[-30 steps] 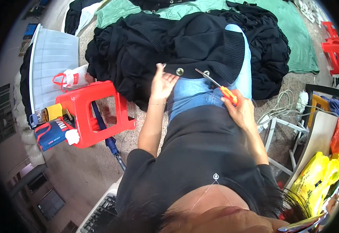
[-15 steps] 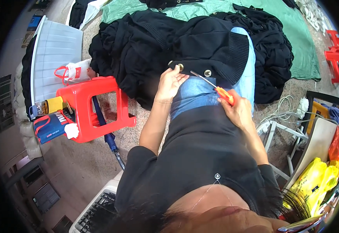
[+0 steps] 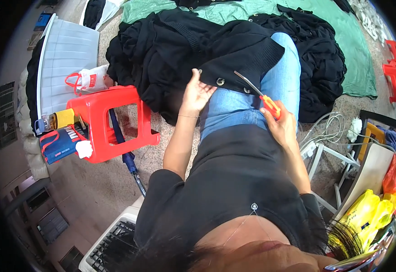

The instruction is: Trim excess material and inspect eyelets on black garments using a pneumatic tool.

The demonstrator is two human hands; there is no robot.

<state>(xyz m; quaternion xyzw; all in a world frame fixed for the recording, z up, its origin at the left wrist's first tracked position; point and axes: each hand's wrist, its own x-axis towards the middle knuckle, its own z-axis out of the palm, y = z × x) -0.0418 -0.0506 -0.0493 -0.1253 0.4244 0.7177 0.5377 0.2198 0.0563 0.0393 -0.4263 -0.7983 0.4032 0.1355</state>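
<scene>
A black knitted cardigan [image 3: 238, 56] with a ribbed edge and large shiny buttons lies across my jeans-covered legs. My left hand [image 3: 197, 94] holds its near edge beside a button, thumb on top; the fingertips are partly hidden by the cloth. One button [image 3: 220, 82] shows to the right of that hand, another [image 3: 247, 90] closer to my right hand. An orange-and-yellow-handled screwdriver [image 3: 269, 105] is gripped in my right hand [image 3: 282, 123]. Its metal shaft points up and left over the cloth; I cannot tell whether it touches.
More black garments [image 3: 313, 59] are heaped on a green sheet [image 3: 359, 75]. At left stand a red stool [image 3: 109, 122], a pale plastic bin [image 3: 66, 54] and a folded umbrella [image 3: 132, 167]. A white metal frame [image 3: 327, 154], cables and a yellow bag [image 3: 366, 217] are at right.
The screwdriver and my right hand have moved slightly right, and its tip has lifted away from the buttons. The cardigan's buttoned edge has shifted toward me, its right end now slanting.
</scene>
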